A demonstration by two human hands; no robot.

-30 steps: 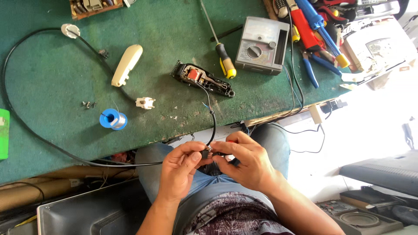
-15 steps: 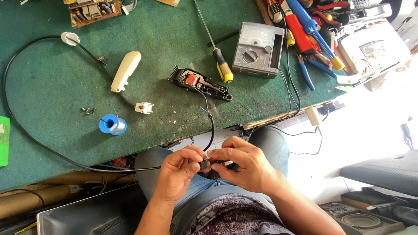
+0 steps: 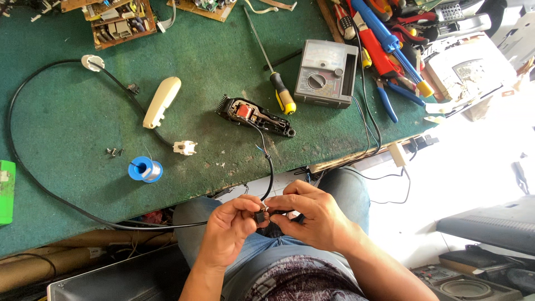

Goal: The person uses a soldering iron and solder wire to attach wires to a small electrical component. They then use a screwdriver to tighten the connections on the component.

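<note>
Black small part (image 3: 261,215) pinched between left hand (image 3: 229,228), right hand (image 3: 312,218), fingers curled.

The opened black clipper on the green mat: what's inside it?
Inside the opened black clipper a copper-red coil shows beside dark metal parts, and a thin black wire leads down to both hands, left hand and right hand. Deeper parts are too small to tell.

Grey multimeter (image 3: 325,74) with pale rectangular dial face, mid-bench, green box (image 3: 6,191) at left edge
</note>
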